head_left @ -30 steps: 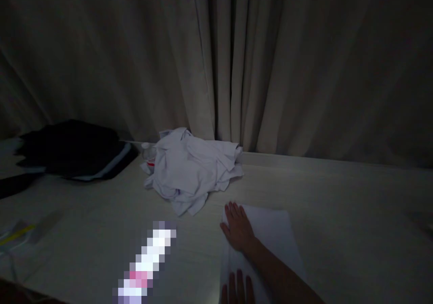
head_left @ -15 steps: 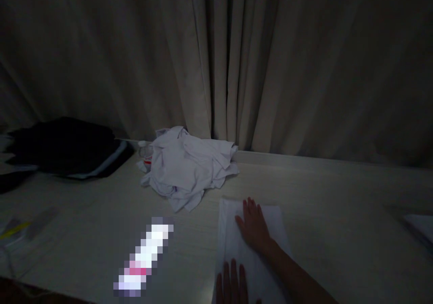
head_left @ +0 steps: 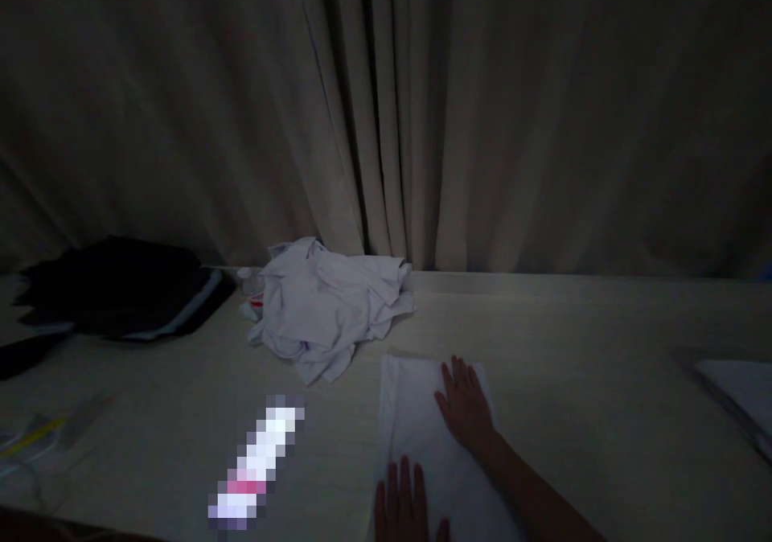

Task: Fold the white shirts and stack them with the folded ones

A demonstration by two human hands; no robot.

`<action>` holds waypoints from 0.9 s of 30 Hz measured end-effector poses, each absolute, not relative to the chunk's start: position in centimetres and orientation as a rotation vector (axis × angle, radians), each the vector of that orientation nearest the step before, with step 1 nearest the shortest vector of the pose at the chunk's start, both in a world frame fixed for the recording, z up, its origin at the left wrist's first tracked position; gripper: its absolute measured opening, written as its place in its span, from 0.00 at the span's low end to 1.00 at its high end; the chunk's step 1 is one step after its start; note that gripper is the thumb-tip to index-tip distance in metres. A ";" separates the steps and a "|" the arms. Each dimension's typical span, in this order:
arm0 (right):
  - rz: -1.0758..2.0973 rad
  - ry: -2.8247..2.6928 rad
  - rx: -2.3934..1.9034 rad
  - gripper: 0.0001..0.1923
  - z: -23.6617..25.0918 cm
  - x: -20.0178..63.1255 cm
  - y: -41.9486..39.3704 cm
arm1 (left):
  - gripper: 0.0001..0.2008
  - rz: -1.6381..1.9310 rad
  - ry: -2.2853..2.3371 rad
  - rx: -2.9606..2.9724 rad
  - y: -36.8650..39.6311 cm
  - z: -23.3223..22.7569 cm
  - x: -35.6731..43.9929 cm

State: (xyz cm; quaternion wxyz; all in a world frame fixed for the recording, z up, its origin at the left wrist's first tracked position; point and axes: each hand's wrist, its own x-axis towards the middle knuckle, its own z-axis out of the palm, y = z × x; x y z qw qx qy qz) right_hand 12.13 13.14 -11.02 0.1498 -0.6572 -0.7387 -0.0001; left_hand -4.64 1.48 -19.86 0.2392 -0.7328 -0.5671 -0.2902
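A folded white cloth [head_left: 416, 421], perhaps a garment, lies flat as a long strip on the pale table before me. My right hand [head_left: 466, 405] rests palm down on its far right part, fingers stretched out. Closer to me, at the bottom edge of the view, my left hand [head_left: 403, 506] lies on the near left part with its fingers straight; the wrist is cut off by the frame. Neither hand grips anything. The cloth's near end is out of view.
A crumpled white cloth heap [head_left: 331, 301] lies at the back, with a clear bottle [head_left: 250, 289] beside it. Dark folded clothes [head_left: 121, 285] are stacked at left. A blurred bright object [head_left: 259, 461] lies left of the cloth. Clear plastic [head_left: 36, 437] and another white item [head_left: 739, 389] sit at the sides.
My right hand has slid right across the cloth, toward its right edge. The left hand stays flat on the near part. The whole view has shifted slightly.
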 end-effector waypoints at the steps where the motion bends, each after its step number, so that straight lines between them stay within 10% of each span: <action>1: -0.041 -2.118 -1.847 0.32 -11.1 12.2 11.8 | 0.39 -0.757 -1.512 -2.006 1.5 -19.8 -5.0; 6: -0.128 -2.115 -1.751 0.31 -13.9 13.3 4.1 | 0.27 -0.534 -1.390 -2.054 2.1 -17.7 -6.9; 16: 0.041 -2.118 -1.707 0.33 -17.7 14.0 2.1 | 0.31 -0.109 -2.851 -2.067 2.7 -8.3 -7.8; 27: 0.089 -2.264 -1.605 0.34 -17.7 17.7 -3.8 | 0.37 -0.550 -3.156 -2.525 0.7 -7.6 -10.2</action>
